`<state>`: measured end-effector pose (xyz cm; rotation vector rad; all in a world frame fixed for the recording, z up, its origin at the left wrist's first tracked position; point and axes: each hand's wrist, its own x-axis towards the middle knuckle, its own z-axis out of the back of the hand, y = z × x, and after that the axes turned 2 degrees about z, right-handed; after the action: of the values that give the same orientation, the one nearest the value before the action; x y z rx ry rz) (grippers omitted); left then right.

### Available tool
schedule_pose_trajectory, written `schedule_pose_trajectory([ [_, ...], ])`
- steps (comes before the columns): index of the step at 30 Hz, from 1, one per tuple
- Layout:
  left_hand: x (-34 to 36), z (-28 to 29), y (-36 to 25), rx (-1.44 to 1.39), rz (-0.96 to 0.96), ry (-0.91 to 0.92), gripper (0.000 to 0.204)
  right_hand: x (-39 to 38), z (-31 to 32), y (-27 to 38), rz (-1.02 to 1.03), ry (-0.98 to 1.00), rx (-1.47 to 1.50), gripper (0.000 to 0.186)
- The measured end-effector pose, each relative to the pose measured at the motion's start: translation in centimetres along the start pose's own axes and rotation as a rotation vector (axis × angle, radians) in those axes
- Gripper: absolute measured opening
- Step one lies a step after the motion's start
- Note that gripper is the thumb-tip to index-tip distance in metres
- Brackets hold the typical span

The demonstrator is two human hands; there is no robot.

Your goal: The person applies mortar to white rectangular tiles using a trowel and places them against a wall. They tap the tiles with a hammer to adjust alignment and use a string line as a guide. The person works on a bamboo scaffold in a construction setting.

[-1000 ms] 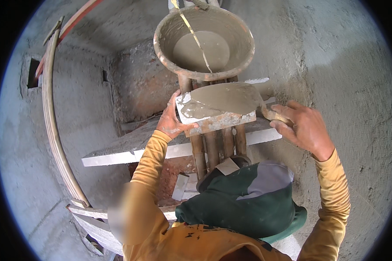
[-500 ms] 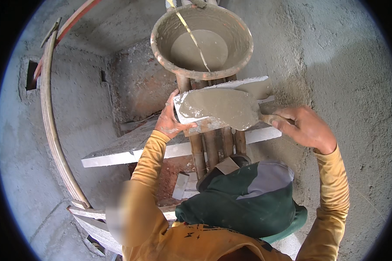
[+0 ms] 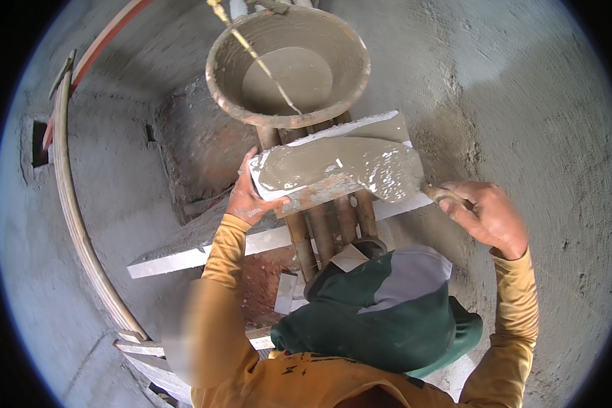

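Observation:
My left hand (image 3: pixel 246 196) grips the left end of a white slab piece (image 3: pixel 256 182), thumb along its near edge and fingers behind. Wet grey mortar (image 3: pixel 299 163) covers most of the slab's top. My right hand (image 3: pixel 489 216) is closed around the handle of a trowel (image 3: pixel 394 175). Its blade is coated in shiny mortar and lies over the slab's right end, so its outline is partly hidden. Just beyond stands a round tub (image 3: pixel 224 109) with soupy mortar inside and a thin yellowish stick (image 3: pixel 251 53) leaning across it.
Several bamboo poles (image 3: pixel 323 234) run beneath the tub and slab. A long pale board (image 3: pixel 183 255) lies crosswise below my hands. Rough plastered wall (image 3: pixel 551 143) rises on the right; a bent-looking wooden pole (image 3: pixel 71 197) stands on the left. My green-clad leg (image 3: pixel 360 326) is close by.
The trowel has slid rightward along the slab, leaving a longer mortar layer behind it. My left hand and the slab sit slightly farther left in the picture, as does the tub.

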<state>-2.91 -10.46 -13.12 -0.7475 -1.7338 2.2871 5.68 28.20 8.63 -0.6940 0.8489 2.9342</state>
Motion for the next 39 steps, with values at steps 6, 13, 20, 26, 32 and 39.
schedule_pose_trajectory([
  [6, 0.2, -0.1, -0.2, 0.017, -0.054, 0.004, 0.123, -2.2, -2.5, -3.7, -0.086, -0.099, 0.143, 0.034],
  [13, 0.0, -0.4, -0.5, -0.083, 0.007, -0.013, 0.124, -5.4, -7.9, -7.8, -0.448, -0.186, 0.622, 0.041],
  [20, -0.7, 1.6, -3.8, 0.484, -0.116, -0.165, 0.14, -10.1, -9.5, -10.4, -0.524, -0.284, 0.687, 0.046],
  [26, 0.5, -2.1, -12.0, 0.922, -0.529, -0.098, 0.13, -11.2, -10.0, -11.5, -0.577, -0.39, 0.683, 0.049],
  [32, 7.7, -12.4, -16.4, 1.256, -0.258, 0.119, 0.125, -12.1, -11.2, -11.2, -0.565, -0.475, 0.783, 0.047],
  [39, 9.3, -14.2, -16.8, 1.411, -0.145, 0.234, 0.122, -13.8, -12.0, -11.5, -0.616, -0.52, 0.825, 0.045],
])
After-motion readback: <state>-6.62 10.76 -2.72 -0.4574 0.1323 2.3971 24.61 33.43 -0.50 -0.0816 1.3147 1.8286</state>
